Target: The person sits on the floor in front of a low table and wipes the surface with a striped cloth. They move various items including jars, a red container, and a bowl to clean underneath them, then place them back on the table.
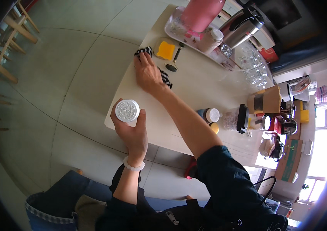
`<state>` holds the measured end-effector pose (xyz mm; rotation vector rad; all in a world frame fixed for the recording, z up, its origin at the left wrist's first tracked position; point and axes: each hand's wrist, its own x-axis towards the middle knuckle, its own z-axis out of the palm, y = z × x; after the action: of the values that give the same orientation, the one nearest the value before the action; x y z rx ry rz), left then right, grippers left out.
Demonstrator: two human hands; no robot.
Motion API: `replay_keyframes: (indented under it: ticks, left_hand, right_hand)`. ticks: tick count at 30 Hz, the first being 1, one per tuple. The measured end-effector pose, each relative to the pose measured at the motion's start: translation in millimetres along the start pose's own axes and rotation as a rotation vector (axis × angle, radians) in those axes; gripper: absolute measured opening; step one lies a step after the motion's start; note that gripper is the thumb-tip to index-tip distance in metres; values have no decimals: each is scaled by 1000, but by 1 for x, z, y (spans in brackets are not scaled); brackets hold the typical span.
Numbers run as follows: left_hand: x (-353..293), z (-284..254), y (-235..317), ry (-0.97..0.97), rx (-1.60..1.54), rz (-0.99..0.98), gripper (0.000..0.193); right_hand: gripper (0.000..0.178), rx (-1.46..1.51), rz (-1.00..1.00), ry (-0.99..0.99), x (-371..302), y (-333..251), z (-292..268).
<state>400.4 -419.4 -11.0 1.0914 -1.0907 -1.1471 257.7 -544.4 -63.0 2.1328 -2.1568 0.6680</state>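
Note:
My left hand (134, 133) is wrapped round a bottle with a white embossed lid (127, 110), held by the table's near left corner. The lid faces up and hides most of the bottle's body. Farther off, my right hand (148, 73) presses down on a black-and-white checked cloth (165, 78) at the table's left edge. The cloth sticks out on both sides of the fingers. Just beyond that hand lie a yellow sponge-like piece (165, 50) in a clear dish and a facial roller (174, 62) with a dark stone.
A tray (213, 57) at the far side bears a pink thermos (202, 14), a steel jug (242, 29) and a white-capped bottle (212, 41). Upturned glasses (254, 67) stand right of it. Several jars (235, 118) line the table's right part. Wooden stools (11, 30) stand at far left.

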Motion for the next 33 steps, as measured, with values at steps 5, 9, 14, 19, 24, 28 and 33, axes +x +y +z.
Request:
replay_keyframes:
  ticks: [5, 9, 14, 19, 24, 28, 33]
  left_hand:
    - [1, -4, 3, 65, 26, -42, 58]
    - [5, -9, -4, 82, 57, 40, 57]
    - [4, -1, 0, 68, -94, 133, 56]
    - [3, 4, -5, 80, -145, 155, 57]
    - [2, 2, -20, -23, -104, 109, 59]
    - [-1, 5, -11, -47, 94, 82, 61]
    - [3, -2, -19, -61, 231, 68, 54]
  right_hand:
    - [44, -49, 66, -22, 46, 14, 13]
    - [43, -4, 32, 9, 34, 7, 17]
    - [40, 110, -275, 40, -54, -40, 6]
    - [42, 512, -58, -307, -133, -77, -39]
    - [42, 225, -163, -21, -192, -68, -75]
    - [44, 34, 155, 35, -201, -46, -76]
    - [46, -128, 401, 196, -125, -6, -47]
